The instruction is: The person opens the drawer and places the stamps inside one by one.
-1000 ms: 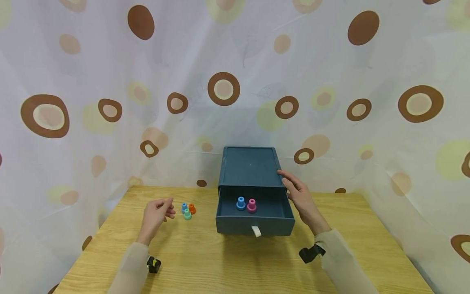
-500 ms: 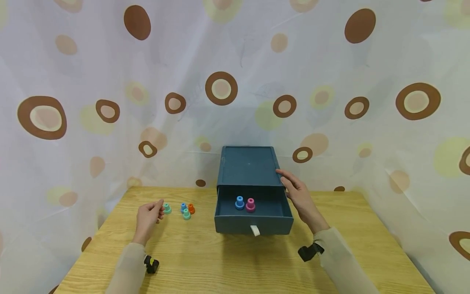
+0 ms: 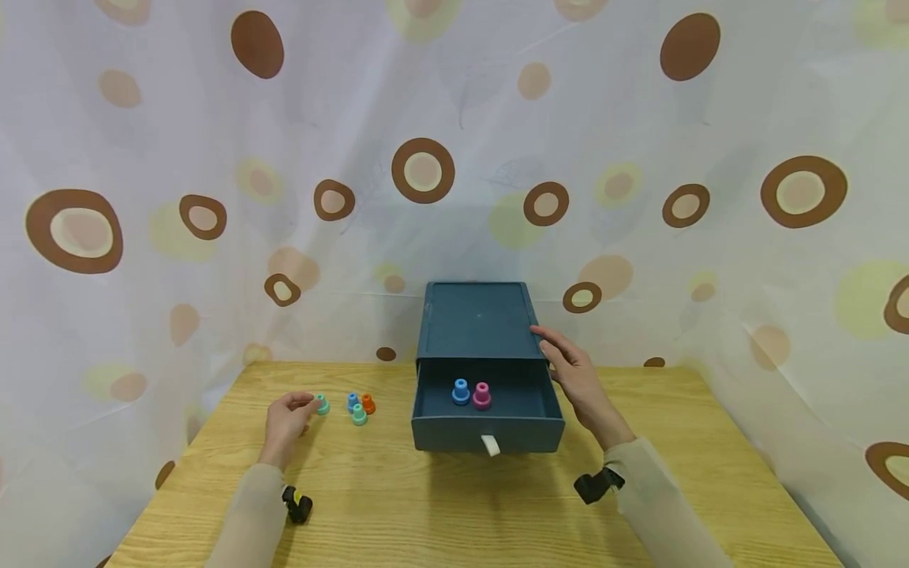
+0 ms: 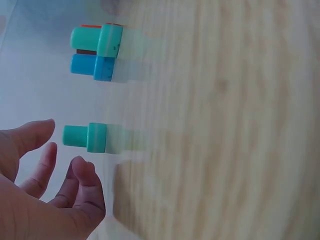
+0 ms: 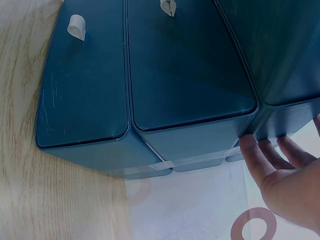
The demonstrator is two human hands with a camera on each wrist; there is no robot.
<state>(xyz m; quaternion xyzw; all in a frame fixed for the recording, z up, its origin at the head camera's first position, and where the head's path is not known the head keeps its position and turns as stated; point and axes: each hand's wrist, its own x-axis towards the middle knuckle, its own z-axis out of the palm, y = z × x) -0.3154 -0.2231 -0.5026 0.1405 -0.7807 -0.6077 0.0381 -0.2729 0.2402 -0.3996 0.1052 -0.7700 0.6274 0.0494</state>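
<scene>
On the table's left, my left hand (image 3: 286,422) is right beside a lone mint-green stepped plastic peg (image 3: 322,405) standing on its wide base. In the left wrist view, thumb and fingers (image 4: 82,187) spread on either side of this green peg (image 4: 75,136), apart from it. To its right stand a blue peg (image 3: 353,401), an orange peg (image 3: 368,404) and a second mint-green peg (image 3: 359,415). The dark blue drawer cabinet (image 3: 474,319) has its top drawer (image 3: 487,435) pulled out. My right hand (image 3: 582,390) rests with fairly straight fingers (image 5: 255,157) against the cabinet's right side.
Inside the drawer stand another blue peg (image 3: 461,392) and a pink peg (image 3: 482,396). A white pull tab (image 3: 491,446) hangs from the drawer front. Lower drawers (image 5: 85,90) appear shut in the right wrist view. A dotted curtain (image 3: 497,118) stands behind the wooden table (image 3: 398,505).
My left hand has moved left, away from the peg cluster to the lone green peg, and its fingers have spread beside it. The right hand keeps its place at the cabinet.
</scene>
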